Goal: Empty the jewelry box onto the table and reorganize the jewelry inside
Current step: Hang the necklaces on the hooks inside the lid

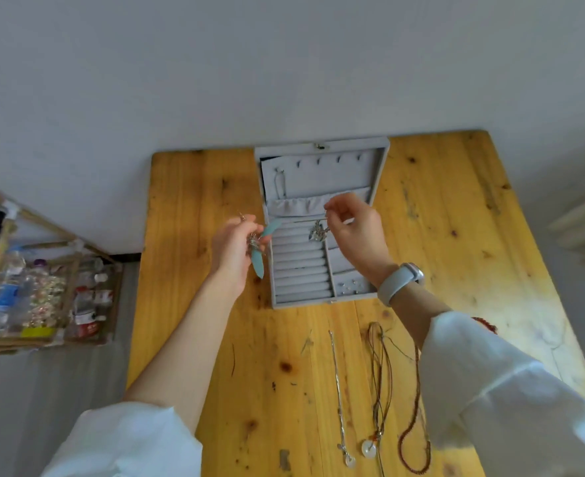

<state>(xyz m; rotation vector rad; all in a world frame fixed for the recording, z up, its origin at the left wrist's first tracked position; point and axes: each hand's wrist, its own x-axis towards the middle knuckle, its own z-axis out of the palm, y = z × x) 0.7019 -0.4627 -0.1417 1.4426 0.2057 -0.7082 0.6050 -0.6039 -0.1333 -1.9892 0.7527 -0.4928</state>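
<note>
Grey jewelry box [322, 222] lies open on the wooden table [188, 208]. Left hand [234, 251] grips a bunch of pale blue drop pendants [259, 265] beside the box; right hand [356, 228] pinches a thin silver chain [318, 231] dangling over the ring rolls. Chain looks light, limp, tangle-prone (best pinched near the clasp). Three necklaces [380, 390] lie below the box.

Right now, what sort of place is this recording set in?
Probably a home room: a plain wooden table pushed against a bare white wall, with a rack of plastic bottles on the floor beside it.
</note>
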